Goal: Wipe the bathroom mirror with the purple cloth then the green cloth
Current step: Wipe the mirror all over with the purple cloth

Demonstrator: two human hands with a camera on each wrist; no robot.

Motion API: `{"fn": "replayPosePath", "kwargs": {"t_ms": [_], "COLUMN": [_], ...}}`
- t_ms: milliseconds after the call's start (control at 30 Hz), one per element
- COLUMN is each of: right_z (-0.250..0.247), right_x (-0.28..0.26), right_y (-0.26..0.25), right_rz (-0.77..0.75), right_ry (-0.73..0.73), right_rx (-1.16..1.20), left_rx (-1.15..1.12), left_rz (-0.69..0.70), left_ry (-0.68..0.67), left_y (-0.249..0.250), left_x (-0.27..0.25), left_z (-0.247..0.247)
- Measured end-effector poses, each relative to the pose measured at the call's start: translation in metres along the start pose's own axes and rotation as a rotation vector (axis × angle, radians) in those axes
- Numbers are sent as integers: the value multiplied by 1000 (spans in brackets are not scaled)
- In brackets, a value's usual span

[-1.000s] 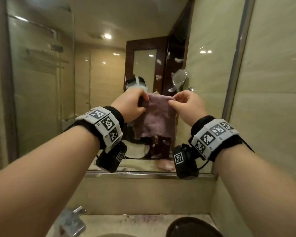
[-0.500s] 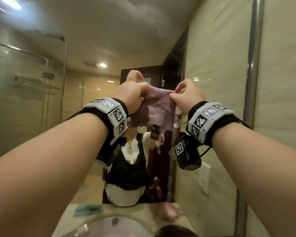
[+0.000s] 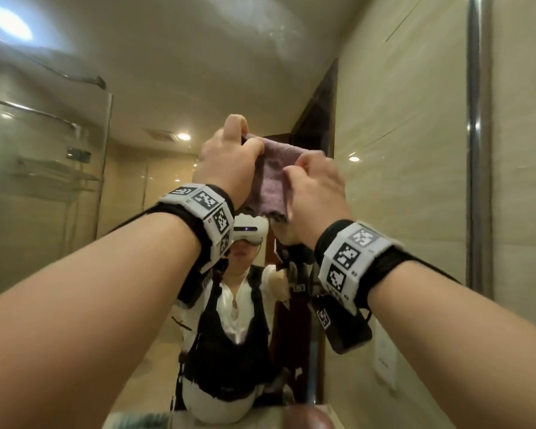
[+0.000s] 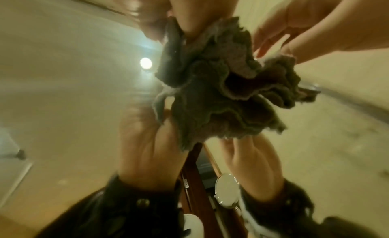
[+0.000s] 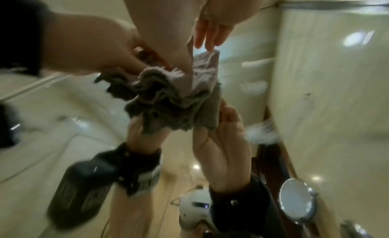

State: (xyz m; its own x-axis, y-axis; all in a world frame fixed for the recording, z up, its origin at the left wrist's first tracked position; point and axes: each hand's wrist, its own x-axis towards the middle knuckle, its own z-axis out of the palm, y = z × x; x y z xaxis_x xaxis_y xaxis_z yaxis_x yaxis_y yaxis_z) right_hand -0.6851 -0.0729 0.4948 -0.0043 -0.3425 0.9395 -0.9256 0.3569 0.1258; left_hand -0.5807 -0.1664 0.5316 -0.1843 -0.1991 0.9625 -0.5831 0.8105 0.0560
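Both hands held the purple cloth [image 3: 271,178] bunched high against the mirror [image 3: 384,150], left hand [image 3: 229,162] and right hand [image 3: 317,187] with fingers curled into its folds. So crumpled, it risked smearing streaks or slipping down the mirror.

Bare forearms, black wristbands [image 3: 378,267] with white coded tags, seemingly wrist-slung cameras [image 3: 344,328]

The purple cloth [image 3: 271,178] is soft, matt terry, its frayed hems ruffled. The mirror [image 3: 136,72] is glossy glass, lightly streaked. Polished, glossy beige wall tiles [image 3: 523,181] sit beside a shiny metal strip [image 3: 477,150]. The wristbands [image 3: 209,216] are matt fabric with printed panels.
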Motion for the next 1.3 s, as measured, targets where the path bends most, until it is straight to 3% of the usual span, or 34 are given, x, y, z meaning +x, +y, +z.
{"fn": "replayPosePath", "kwargs": {"t_ms": [100, 233, 300, 367, 467, 633, 667, 767, 833, 1000, 1300], "right_z": [12, 17, 20, 24, 28, 24, 23, 22, 22, 21, 19], "right_x": [-6, -3, -1, 1, 3, 5, 5, 5, 5, 10, 11], "right_y": [-8, -12, -12, -12, -12, -17, -17, -14, -10, 2, 20], "right_rz": [-102, -75, -30, -16, -9, 10, 8, -5, -16, -56, -34], "right_ry": [-120, -91, -155, -271, -340, -389, -396, -405, -405, -391, -341], "right_rx": [-117, 53, 127, 50, -74, -178, -182, -161, -154, -190, -252], "left_rx": [258, 742, 883, 937, 926, 833, 766, 562, 512, 569, 536], "left_rz": [157, 382, 400, 392, 303, 544, 525, 234, 175, 247, 258], "left_ry": [12, -70, -84, -38, -92, -155, -211, -454, -481, -569, -561], "left_y": [0, -3, -2, -5, -10, -7, -6, 0, -3, -3, 18], "left_x": [-4, -18, -28, -35, -46, -57, -58, -49, -40, -22, -2], "left_z": [3, 2, 1, 6, 7, -7, -6, -4, 3, -3, -3]}}
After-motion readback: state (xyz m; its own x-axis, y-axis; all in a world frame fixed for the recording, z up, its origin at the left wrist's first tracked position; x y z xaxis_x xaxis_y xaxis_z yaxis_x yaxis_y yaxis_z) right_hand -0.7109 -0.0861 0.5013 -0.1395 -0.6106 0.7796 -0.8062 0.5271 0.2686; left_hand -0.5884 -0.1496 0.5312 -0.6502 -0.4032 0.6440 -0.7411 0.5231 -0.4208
